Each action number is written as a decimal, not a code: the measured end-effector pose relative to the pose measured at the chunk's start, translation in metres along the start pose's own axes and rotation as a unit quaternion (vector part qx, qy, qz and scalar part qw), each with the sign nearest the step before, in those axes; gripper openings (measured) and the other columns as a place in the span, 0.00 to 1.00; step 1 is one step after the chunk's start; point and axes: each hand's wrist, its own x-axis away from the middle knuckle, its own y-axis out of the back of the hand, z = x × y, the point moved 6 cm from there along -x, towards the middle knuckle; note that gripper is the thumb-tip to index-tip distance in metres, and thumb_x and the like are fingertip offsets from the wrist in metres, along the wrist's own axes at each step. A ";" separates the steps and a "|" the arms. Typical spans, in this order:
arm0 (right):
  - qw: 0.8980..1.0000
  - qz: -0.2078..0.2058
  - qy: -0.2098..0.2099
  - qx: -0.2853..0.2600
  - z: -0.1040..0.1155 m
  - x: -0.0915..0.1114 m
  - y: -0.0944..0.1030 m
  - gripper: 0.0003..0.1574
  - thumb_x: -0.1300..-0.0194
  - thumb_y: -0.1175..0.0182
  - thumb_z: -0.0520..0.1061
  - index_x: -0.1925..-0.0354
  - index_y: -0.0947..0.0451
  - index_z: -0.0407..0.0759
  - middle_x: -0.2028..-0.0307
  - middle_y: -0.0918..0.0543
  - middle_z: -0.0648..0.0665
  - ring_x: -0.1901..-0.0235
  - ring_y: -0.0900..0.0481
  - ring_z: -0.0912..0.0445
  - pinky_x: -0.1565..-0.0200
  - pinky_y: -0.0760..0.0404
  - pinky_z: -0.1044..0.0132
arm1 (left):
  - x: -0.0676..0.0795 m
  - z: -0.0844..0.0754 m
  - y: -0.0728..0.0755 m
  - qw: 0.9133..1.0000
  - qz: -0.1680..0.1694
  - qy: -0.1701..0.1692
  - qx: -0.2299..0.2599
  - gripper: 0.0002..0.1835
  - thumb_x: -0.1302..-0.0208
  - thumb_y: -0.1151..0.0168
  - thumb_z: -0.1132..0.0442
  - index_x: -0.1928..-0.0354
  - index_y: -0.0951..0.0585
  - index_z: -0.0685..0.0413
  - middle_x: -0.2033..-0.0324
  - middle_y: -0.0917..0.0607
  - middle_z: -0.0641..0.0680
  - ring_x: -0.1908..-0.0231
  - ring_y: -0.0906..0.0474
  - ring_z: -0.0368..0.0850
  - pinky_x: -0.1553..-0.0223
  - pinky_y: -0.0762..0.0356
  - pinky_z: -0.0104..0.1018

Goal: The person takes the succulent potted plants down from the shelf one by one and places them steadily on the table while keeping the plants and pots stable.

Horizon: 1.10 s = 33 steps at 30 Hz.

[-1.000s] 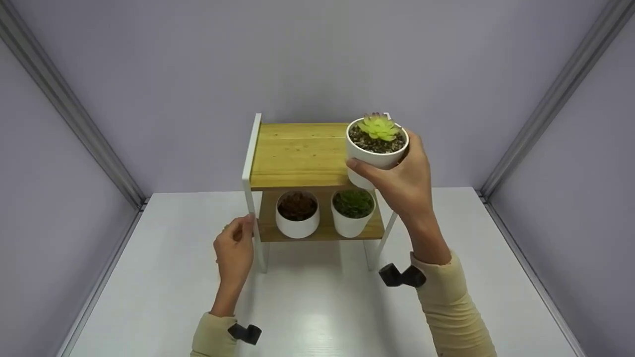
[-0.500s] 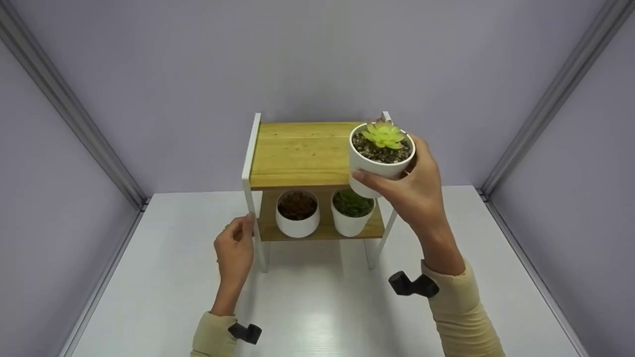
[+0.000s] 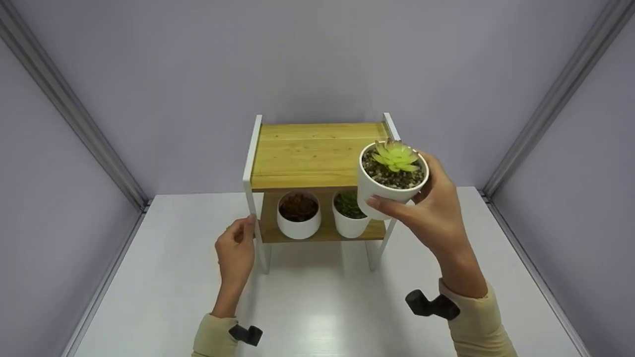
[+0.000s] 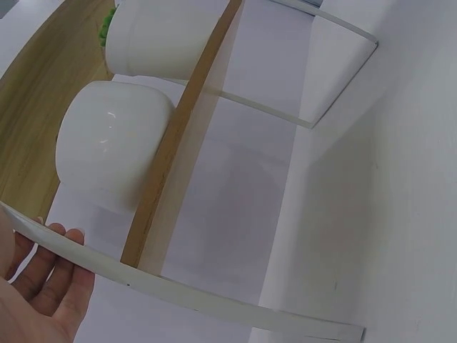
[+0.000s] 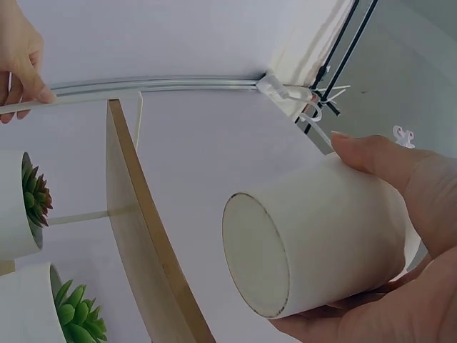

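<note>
My right hand [image 3: 439, 223] grips a potted succulent [image 3: 372, 196], thumb across the front of its white pot and fingers behind. It is held up in front of the shelf's right side; its light green rosette and gravel face up. In the right wrist view the pot's pale underside [image 5: 255, 257] shows. My left hand [image 3: 236, 255] pinches the left white leg of a two-tier wooden shelf [image 3: 302, 156]. On the lower board stand a white pot with a reddish-brown succulent [image 3: 297, 229] and another with a green succulent [image 3: 349, 226], partly hidden by the held pot.
The shelf stands on a white table [image 3: 163, 277] near a pale back wall [image 3: 317, 59]. Side walls rise at left and right, with grey metal rails [image 3: 555, 99] in the corners. Black wrist mounts [image 3: 431, 303] sit on both sleeves.
My right hand has drawn the potted succulent toward me, down and to the right, uncovering the upper board's right end. My left hand has stayed on the shelf leg.
</note>
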 end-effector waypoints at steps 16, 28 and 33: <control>1.000 -0.001 0.002 -0.026 -0.003 0.027 0.009 0.60 0.61 0.16 0.25 0.30 0.30 0.36 0.40 0.19 0.43 0.41 0.18 0.52 0.38 0.19 0.71 | -0.001 0.001 0.000 1.000 -0.001 0.004 -0.004 0.26 0.21 0.44 0.42 0.50 0.12 0.58 0.56 0.10 0.59 0.52 0.13 0.53 0.46 0.17 0.49; 0.997 0.008 0.009 -0.070 -0.019 0.050 0.013 0.61 0.62 0.19 0.21 0.30 0.31 0.35 0.38 0.21 0.41 0.40 0.18 0.54 0.40 0.17 0.70 | -0.001 0.002 -0.001 1.000 -0.005 -0.011 0.003 0.25 0.21 0.43 0.43 0.52 0.11 0.59 0.58 0.09 0.58 0.53 0.12 0.53 0.46 0.15 0.52; 0.997 0.008 0.013 -0.082 -0.023 0.056 0.017 0.61 0.62 0.20 0.19 0.29 0.31 0.35 0.37 0.23 0.38 0.41 0.18 0.53 0.40 0.16 0.70 | -0.001 0.004 -0.001 1.000 -0.006 -0.008 0.003 0.25 0.21 0.43 0.43 0.51 0.11 0.58 0.57 0.09 0.57 0.53 0.12 0.53 0.48 0.16 0.50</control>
